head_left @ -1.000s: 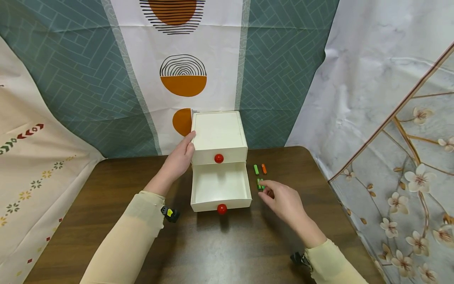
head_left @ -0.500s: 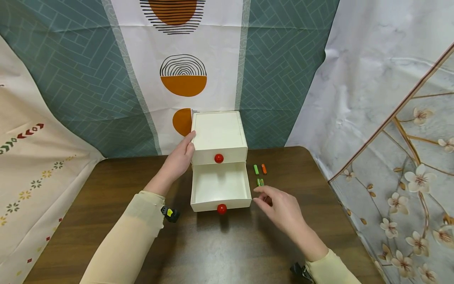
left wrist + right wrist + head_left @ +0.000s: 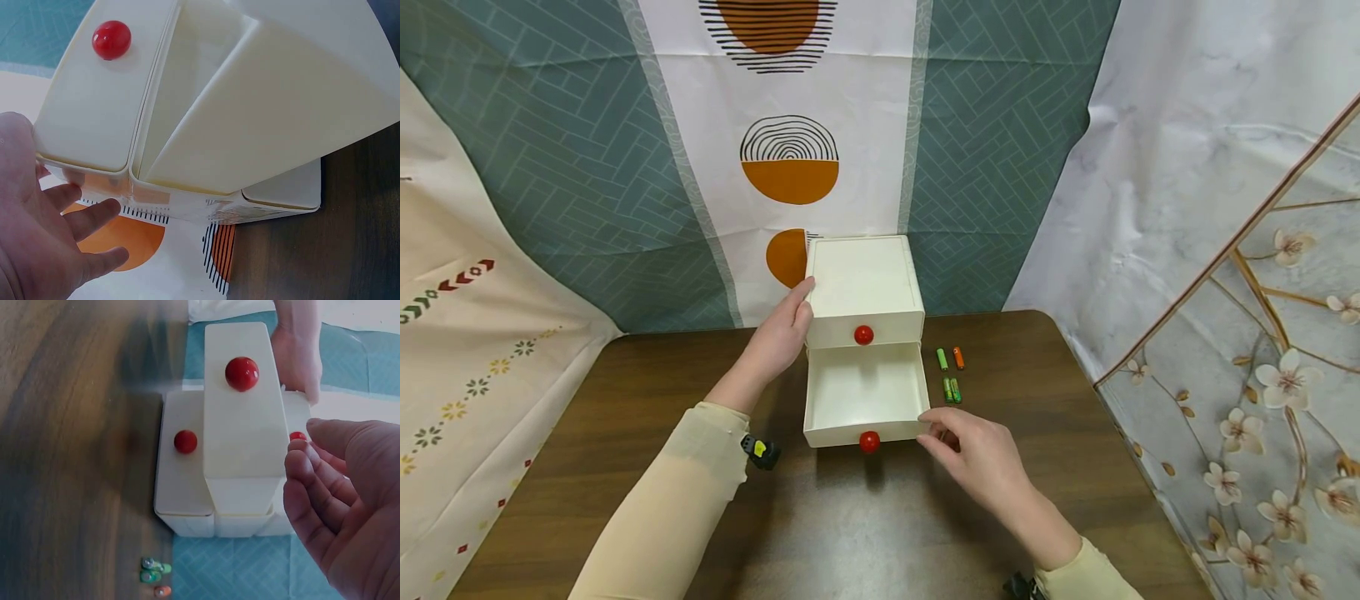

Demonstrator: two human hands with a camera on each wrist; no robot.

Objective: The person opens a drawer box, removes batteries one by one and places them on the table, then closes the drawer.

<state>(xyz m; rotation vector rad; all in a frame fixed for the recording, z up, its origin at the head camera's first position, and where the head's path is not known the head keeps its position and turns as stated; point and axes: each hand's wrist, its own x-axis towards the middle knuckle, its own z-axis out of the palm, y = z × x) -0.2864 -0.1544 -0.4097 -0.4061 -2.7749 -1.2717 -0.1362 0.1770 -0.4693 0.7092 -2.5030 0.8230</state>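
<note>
The white cabinet [image 3: 865, 275] stands on the brown table [image 3: 625, 400] with its middle drawer [image 3: 835, 437] pulled well out at its front, while the top drawer [image 3: 842, 333] and the bottom drawer [image 3: 185, 487] sit pushed in, so the pulling-out looks done and the pushing-in does not. Nothing shows on the bare floor of that middle drawer. To the right of the cabinet, well outside it, lie a green battery [image 3: 942, 359] and an orange battery [image 3: 958, 357] side by side, with a pair of green batteries [image 3: 947, 390] nearer the person; as things lie, none of these four is in the drawer. At the cabinet's left side the left hand [image 3: 777, 337] rests with its fingers spread and fairly straight, touching the wall as if to steady it, and not wrapped round anything. Just beside the right front corner of the cabinet's pulled-out drawer is the right hand [image 3: 981, 454], its fingers loosely bent and the thumb a little apart from them, with nothing seen between; whether the fingertips touch the drawer I cannot tell, so any push on it seems at most about to begin
</note>
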